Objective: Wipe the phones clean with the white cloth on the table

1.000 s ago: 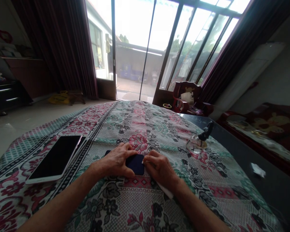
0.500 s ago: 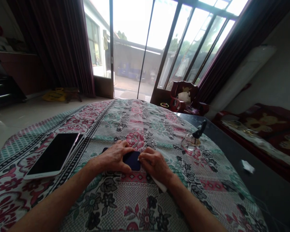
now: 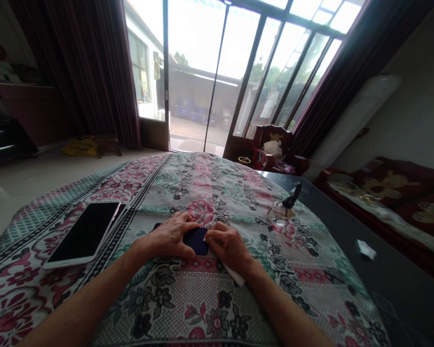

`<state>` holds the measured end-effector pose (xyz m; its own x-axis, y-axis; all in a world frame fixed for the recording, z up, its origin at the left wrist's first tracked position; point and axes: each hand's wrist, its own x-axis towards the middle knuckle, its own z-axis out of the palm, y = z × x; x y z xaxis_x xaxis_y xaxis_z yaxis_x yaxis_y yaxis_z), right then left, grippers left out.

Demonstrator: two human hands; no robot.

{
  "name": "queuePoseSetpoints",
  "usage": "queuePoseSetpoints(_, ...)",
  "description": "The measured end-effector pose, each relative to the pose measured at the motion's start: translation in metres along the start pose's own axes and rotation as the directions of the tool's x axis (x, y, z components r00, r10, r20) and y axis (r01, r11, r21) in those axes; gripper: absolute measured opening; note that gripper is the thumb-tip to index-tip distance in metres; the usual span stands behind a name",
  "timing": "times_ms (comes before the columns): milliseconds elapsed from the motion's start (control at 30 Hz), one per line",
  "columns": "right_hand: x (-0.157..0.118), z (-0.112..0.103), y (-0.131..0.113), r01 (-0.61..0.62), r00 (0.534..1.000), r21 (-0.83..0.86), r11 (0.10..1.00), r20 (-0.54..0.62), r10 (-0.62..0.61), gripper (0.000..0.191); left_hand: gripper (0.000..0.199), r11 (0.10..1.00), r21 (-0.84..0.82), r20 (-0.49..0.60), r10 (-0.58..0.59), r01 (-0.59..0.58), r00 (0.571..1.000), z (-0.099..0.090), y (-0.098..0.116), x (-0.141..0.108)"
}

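Nearest, the surface (image 3: 202, 311) is seen draped in a flowered cloth, and both forearms are stretched over it from its near edge. A strip of white tissue (image 3: 234, 275) is trailed beneath the right hand (image 3: 228, 246), whose fingers are pinched together on its tip, right at the end of a flat dark-blue object (image 3: 196, 241). That object is laid flat, well in from the surface's edges, and is clamped by the left hand (image 3: 173, 237): the thumb is set at its near edge, the forefinger at its far edge. Toward the surface's left edge, a white-framed tablet (image 3: 83, 233) is placed, dark screen up, with another device partly covered beneath it. Toward the right edge, a clear bottle (image 3: 280, 214) with a black top is stood; past the cloth, crumpled white paper (image 3: 366, 249) is spotted. Beyond the far edge, a red-brown chair (image 3: 273, 144) is seen, then the glass doors (image 3: 202, 82), flanked by dark curtains (image 3: 83, 72).
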<state>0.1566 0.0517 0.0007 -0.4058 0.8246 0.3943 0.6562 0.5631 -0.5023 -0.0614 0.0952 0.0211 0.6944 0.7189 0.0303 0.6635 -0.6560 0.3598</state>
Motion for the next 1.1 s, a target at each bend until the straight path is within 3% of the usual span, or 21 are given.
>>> queuePoseSetpoints(133,-0.002,-0.002,0.001,0.027,0.999,0.019,0.999,0.019,-0.027,0.013,0.077,1.0,0.011,0.006,0.003,-0.003,1.0,0.0,0.0,0.0)
queuePoseSetpoints(367,0.005,0.007,0.005,-0.11,0.991,-0.023,0.994,-0.083,0.108,0.014,0.077,1.0,-0.011,-0.006,0.01,-0.01,1.0,0.0,0.001,0.0)
queuePoseSetpoints(633,-0.003,0.002,0.0,-0.006,1.0,0.027,1.0,-0.005,0.007,0.011,0.073,1.0,0.002,0.004,-0.013,0.013,1.0,-0.002,0.005,-0.003)
queuePoseSetpoints(900,0.006,0.008,0.001,-0.181,0.98,-0.018,0.983,-0.088,0.179,0.012,0.072,1.0,-0.03,-0.036,-0.006,0.005,0.999,0.004,0.001,-0.002)
queuePoseSetpoints(1100,0.006,0.012,-0.001,-0.202,0.973,-0.039,0.979,-0.12,0.196,0.013,0.074,0.999,-0.033,-0.037,-0.035,0.034,0.999,0.004,0.003,-0.002)
